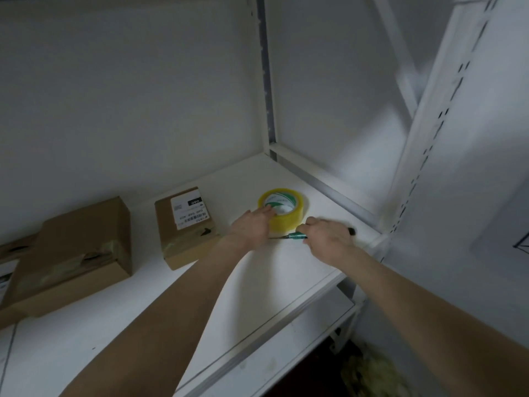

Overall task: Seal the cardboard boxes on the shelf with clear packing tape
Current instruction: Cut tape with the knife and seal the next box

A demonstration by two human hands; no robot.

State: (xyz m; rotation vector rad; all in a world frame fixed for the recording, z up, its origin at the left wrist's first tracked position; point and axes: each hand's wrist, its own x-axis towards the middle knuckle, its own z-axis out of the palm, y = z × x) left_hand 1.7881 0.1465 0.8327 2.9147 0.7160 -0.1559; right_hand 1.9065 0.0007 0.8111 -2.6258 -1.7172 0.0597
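Note:
A roll of clear yellowish packing tape (pixel 289 209) lies flat on the white shelf (pixel 257 282), toward its right end. My left hand (pixel 252 227) rests on the roll's near left side, fingers over its rim. My right hand (pixel 329 237) is closed around a thin tool with a teal grip and dark tip (pixel 296 235), held low over the shelf just in front of the roll. A small cardboard box with a white shipping label (pixel 186 227) stands left of the tape. A larger cardboard box (pixel 71 253) with tape on its front lies further left.
White metal uprights with slots (pixel 423 156) frame the right side, and a rear post (pixel 266 81) stands in the back corner. A lower shelf (pixel 300 353) shows beneath the front edge. Another box edge (pixel 5 270) shows at far left.

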